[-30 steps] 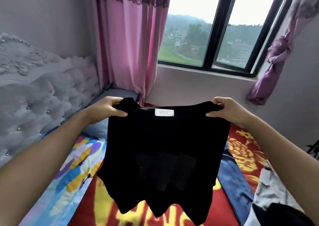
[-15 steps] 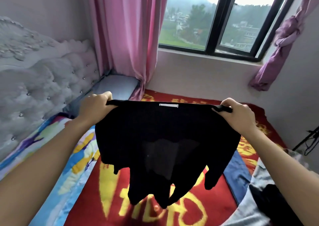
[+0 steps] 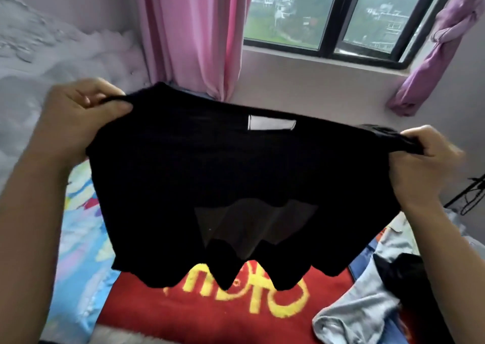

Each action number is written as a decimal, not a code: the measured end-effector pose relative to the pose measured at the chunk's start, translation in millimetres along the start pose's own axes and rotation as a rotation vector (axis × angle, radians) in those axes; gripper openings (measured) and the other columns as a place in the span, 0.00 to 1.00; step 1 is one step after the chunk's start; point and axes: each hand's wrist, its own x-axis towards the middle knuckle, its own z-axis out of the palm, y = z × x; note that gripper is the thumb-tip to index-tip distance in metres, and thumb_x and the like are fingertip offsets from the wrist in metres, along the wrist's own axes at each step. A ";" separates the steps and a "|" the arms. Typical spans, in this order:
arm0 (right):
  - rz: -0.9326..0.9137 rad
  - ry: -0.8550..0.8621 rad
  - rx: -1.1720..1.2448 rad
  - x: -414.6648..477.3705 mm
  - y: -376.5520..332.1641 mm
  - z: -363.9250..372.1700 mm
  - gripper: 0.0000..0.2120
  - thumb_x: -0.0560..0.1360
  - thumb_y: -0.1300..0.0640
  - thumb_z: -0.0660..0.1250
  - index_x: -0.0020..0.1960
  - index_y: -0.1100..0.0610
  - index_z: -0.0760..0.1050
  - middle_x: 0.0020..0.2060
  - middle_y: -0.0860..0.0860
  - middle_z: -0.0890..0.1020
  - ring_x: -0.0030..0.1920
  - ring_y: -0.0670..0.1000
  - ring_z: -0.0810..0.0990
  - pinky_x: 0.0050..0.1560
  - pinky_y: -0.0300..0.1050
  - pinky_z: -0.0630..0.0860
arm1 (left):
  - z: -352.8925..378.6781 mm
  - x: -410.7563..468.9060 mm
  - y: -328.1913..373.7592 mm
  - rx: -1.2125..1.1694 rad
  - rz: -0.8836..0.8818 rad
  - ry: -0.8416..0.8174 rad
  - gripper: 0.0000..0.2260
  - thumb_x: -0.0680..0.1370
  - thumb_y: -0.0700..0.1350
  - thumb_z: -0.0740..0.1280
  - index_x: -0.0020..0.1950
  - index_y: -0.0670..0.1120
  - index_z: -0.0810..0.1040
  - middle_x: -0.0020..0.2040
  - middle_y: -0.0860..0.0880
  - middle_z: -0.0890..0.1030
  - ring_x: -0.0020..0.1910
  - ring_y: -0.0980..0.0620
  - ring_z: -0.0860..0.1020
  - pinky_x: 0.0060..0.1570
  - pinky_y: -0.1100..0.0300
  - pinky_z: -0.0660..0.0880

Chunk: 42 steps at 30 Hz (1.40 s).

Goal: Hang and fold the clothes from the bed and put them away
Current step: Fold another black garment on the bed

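Over the bed (image 3: 204,314) a person's left hand (image 3: 78,118) and right hand (image 3: 430,160) each pinch a shoulder of the black top (image 3: 210,175), stretched between them in the air, thin, limp and light-looking, best gripped at those shoulder seams for folding.

Pale lilac wall (image 3: 315,81), black-framed window (image 3: 288,10) showing daylight, trees, houses. Pink curtain (image 3: 194,34) hangs left, purple curtain (image 3: 441,44) knotted right. Grey tufted headboard (image 3: 39,55) far left. Bed (image 3: 81,238) carries red blanket (image 3: 210,314), yellow lettering.
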 end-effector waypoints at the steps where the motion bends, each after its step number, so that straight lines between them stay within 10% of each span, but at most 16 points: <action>1: 0.005 0.017 0.003 7.6 -2.1 1.3 0.09 0.62 0.60 0.62 0.36 0.63 0.78 0.29 0.28 0.73 0.31 0.33 0.69 0.35 0.37 0.64 | -1.0 7.1 3.2 -0.008 0.019 0.015 0.05 0.66 0.48 0.72 0.33 0.59 0.81 0.27 0.59 0.80 0.25 0.64 0.75 0.30 0.71 0.72; 7: -0.113 -0.259 -0.337 14.1 9.6 36.7 0.20 0.62 0.45 0.58 0.35 0.63 0.75 0.29 0.61 0.78 0.31 0.60 0.77 0.32 0.47 0.67 | 22.0 35.2 -45.4 0.463 0.081 -0.047 0.08 0.74 0.45 0.71 0.37 0.56 0.79 0.32 0.59 0.81 0.31 0.68 0.75 0.35 0.73 0.68; 12: -0.157 -0.669 -0.597 -41.4 80.1 100.1 0.23 0.62 0.40 0.64 0.25 0.60 0.69 0.19 0.57 0.74 0.18 0.59 0.74 0.20 0.40 0.66 | 71.6 22.6 -157.5 0.847 -0.079 -0.096 0.11 0.77 0.51 0.67 0.49 0.43 0.81 0.42 0.36 0.82 0.45 0.36 0.80 0.42 0.47 0.73; 17: -0.007 -0.828 -0.640 -71.5 144.4 165.3 0.26 0.65 0.38 0.66 0.25 0.60 0.68 0.19 0.57 0.74 0.19 0.58 0.75 0.25 0.34 0.56 | 120.8 30.1 -234.8 0.897 -0.256 -0.076 0.11 0.78 0.47 0.66 0.55 0.42 0.81 0.48 0.36 0.81 0.49 0.35 0.78 0.44 0.48 0.72; 20: 0.054 -0.811 -0.700 -58.7 178.1 228.9 0.24 0.69 0.40 0.70 0.39 0.63 0.76 0.34 0.61 0.81 0.39 0.62 0.80 0.38 0.49 0.70 | 154.3 85.3 -282.8 0.899 -0.329 -0.080 0.12 0.79 0.49 0.64 0.56 0.44 0.81 0.53 0.37 0.79 0.55 0.37 0.74 0.48 0.48 0.71; 24: 0.385 -1.020 -0.622 -77.4 216.2 288.0 0.37 0.72 0.38 0.65 0.74 0.54 0.57 0.67 0.59 0.66 0.69 0.60 0.62 0.64 0.57 0.62 | 192.2 125.0 -357.1 0.845 -0.737 -0.095 0.30 0.77 0.59 0.62 0.75 0.49 0.59 0.72 0.37 0.60 0.71 0.38 0.57 0.67 0.43 0.57; 29: 0.597 -1.320 -0.646 -224.3 250.3 245.3 0.34 0.76 0.42 0.62 0.76 0.53 0.52 0.72 0.59 0.61 0.72 0.59 0.58 0.66 0.55 0.63 | 193.1 -17.8 -436.4 0.944 -1.056 -0.325 0.39 0.76 0.59 0.63 0.78 0.49 0.45 0.77 0.38 0.45 0.75 0.39 0.44 0.70 0.40 0.50; 35: 1.216 -1.380 -0.770 -383.1 236.5 137.6 0.33 0.76 0.47 0.63 0.75 0.53 0.53 0.67 0.60 0.65 0.67 0.62 0.65 0.63 0.53 0.66 | 163.4 -208.8 -451.8 0.937 -1.450 -0.437 0.37 0.77 0.59 0.61 0.77 0.50 0.44 0.76 0.39 0.54 0.73 0.37 0.54 0.68 0.41 0.56; 42: 1.489 -1.311 -0.675 -454.4 215.2 81.6 0.35 0.74 0.52 0.68 0.73 0.62 0.54 0.63 0.62 0.74 0.63 0.62 0.73 0.60 0.53 0.70 | 155.3 -291.0 -443.6 0.867 -1.529 -0.441 0.26 0.79 0.49 0.62 0.74 0.46 0.59 0.68 0.41 0.70 0.66 0.39 0.68 0.64 0.42 0.62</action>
